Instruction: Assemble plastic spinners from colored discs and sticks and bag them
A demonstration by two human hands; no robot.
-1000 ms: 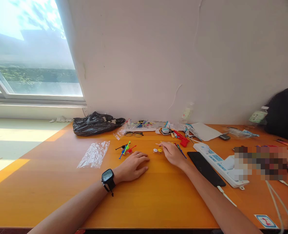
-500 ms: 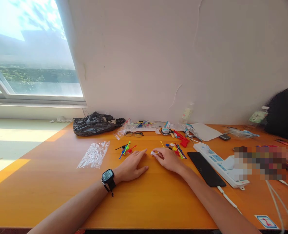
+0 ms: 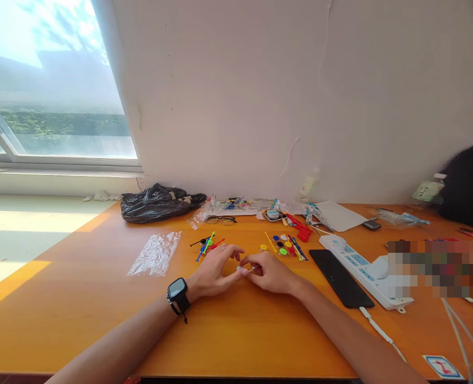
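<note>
The left hand (image 3: 214,273) and the right hand (image 3: 270,273) met low over the orange table (image 3: 236,330). The right hand's fingers were pinched shut on a thin stick (image 3: 253,269) with a tiny white disc (image 3: 240,270) at its tip. The left fingertips touched that disc, but I could not tell if they gripped it. A good way was to keep the stick steady and press the small disc on straight and gently, so it did not slip away. Just behind the hands lay a bunch of little colored discs and sticks (image 3: 286,245). A black phone (image 3: 340,277) and a white power strip (image 3: 360,269) lay to the right. A clear plastic bag (image 3: 154,253) lay left, near the bright window (image 3: 48,85).
</note>
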